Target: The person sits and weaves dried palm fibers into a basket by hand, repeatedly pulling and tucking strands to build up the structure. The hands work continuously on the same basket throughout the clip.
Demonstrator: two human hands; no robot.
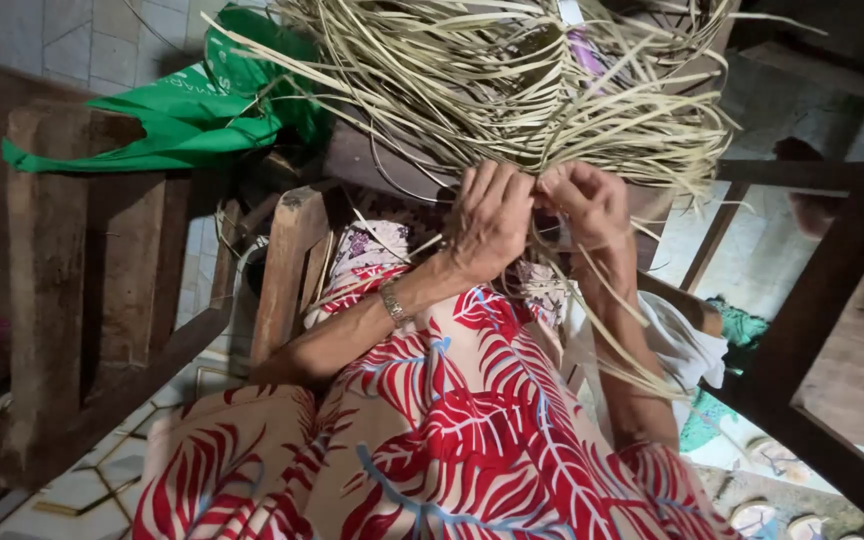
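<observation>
Left hand: the left hand [487, 218] was closed, its fingers curled over and pinching pale strips at the lower edge of the straw bundle [512, 80].
Right hand: the right hand [587, 205] was also closed, fingertips pinched on strips just beside the left hand, the two nearly touching.
Work piece: the straw bundle fanned out above and away from both grips, a thick mass of loose, uncrossed strips; a few long strips [622, 320] trailed down below the right grip.
Done: I could not tell how much was woven; whatever lay under the fingers was hidden.
Left: judging by the many free ends above the grips, most of the strips remained unworked.
Below the grips: a lap in red leaf-patterned cloth [472, 430].
To the left of the grips: a wooden frame [47, 280] with a green bag [182, 120] lying on it.
</observation>
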